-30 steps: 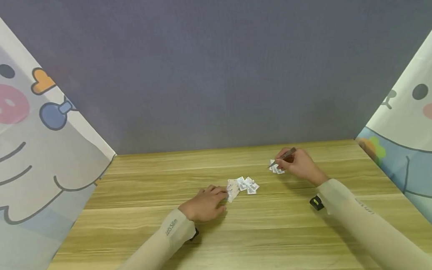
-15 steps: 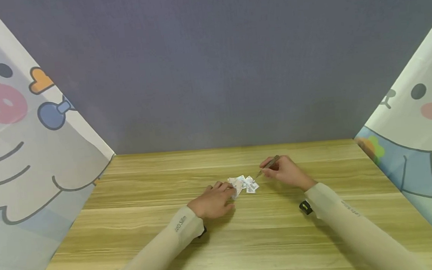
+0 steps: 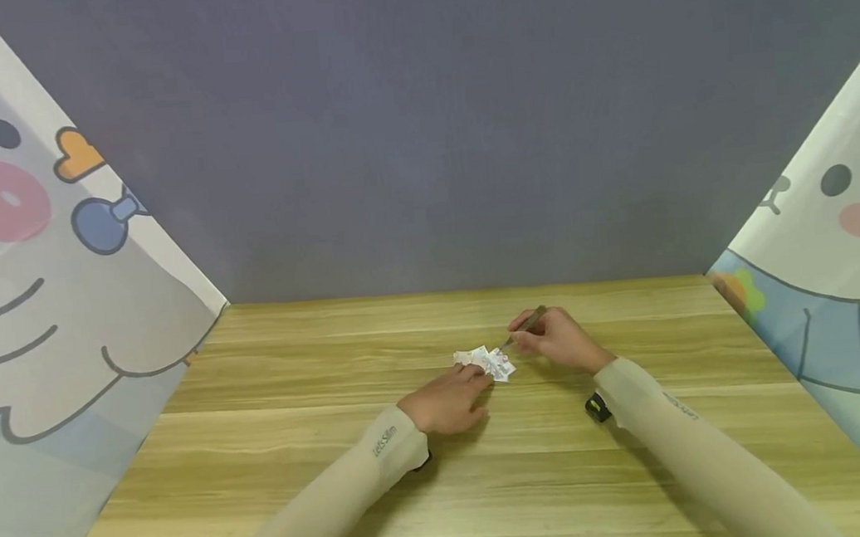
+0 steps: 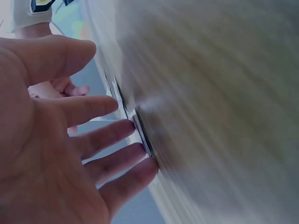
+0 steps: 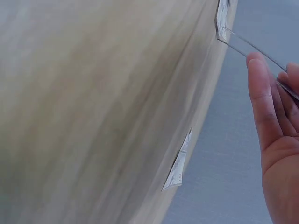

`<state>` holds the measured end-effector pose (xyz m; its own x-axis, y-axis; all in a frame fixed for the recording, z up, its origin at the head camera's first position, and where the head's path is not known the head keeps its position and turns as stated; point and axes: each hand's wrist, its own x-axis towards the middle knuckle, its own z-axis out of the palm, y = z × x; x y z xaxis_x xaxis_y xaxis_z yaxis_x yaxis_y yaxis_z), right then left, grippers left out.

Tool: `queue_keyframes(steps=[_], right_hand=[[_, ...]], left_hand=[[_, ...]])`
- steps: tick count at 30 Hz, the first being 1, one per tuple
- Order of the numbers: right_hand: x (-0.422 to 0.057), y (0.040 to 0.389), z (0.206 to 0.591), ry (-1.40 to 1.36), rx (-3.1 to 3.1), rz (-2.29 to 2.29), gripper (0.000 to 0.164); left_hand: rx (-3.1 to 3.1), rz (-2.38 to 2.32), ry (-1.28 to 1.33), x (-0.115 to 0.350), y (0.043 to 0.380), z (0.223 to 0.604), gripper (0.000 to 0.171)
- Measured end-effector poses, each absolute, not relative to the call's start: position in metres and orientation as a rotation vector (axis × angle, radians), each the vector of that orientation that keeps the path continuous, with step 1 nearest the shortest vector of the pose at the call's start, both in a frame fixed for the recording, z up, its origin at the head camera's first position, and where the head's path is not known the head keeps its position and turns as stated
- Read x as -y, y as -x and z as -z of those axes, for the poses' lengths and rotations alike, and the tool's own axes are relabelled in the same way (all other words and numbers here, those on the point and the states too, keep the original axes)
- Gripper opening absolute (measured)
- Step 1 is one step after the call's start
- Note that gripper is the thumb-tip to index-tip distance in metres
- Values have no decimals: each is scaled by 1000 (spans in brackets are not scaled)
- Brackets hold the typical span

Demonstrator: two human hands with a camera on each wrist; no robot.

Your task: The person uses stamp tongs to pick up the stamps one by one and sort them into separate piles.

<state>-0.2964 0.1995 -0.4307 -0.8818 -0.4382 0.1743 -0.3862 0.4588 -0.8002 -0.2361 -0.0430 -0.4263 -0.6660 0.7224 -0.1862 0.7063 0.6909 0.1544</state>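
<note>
Several small white paper pieces with faint print [image 3: 500,367] overlap on the wooden table. My left hand [image 3: 445,402] rests its fingertips on their left part, fingers nearly straight in the left wrist view, and covers some of them. Between thumb and fingers my right hand [image 3: 561,341] pinches thin metal tweezers [image 3: 529,322], tilted down to the left. The tweezers' tips are at the edge of a paper piece [image 5: 222,21], with the two prongs apart. A second small group of paper pieces [image 5: 176,167] lies nearer the right hand, hidden behind it in the head view.
A wooden table [image 3: 535,486] spreads in front, with a grey panel [image 3: 421,136] standing along its back edge. Printed cartoon panels [image 3: 22,330] flank it left and right. A small black device [image 3: 598,407] sits under the right cuff.
My right hand has moved left with the tweezers, from the right-hand paper group to the middle one. My left hand has slid right over the papers, bringing the left pieces closer to the others.
</note>
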Motion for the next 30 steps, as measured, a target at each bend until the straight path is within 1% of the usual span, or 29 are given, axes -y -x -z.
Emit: queue_keyframes(steps=[5, 11, 23, 30], right_hand=[[-197, 295, 429, 705, -2547, 1491, 16], [-194, 293, 427, 734, -2566, 1471, 14], [-189, 288, 423, 765, -2578, 1491, 9], [-197, 286, 416, 771, -2669, 1484, 9]], left_hand=[[-2716, -33, -1161, 36, 239, 430, 55], [-2745, 9, -1131, 30, 239, 432, 52], [-2754, 51, -1123, 30, 237, 428, 52], [-2751, 51, -1126, 30, 238, 429, 53]])
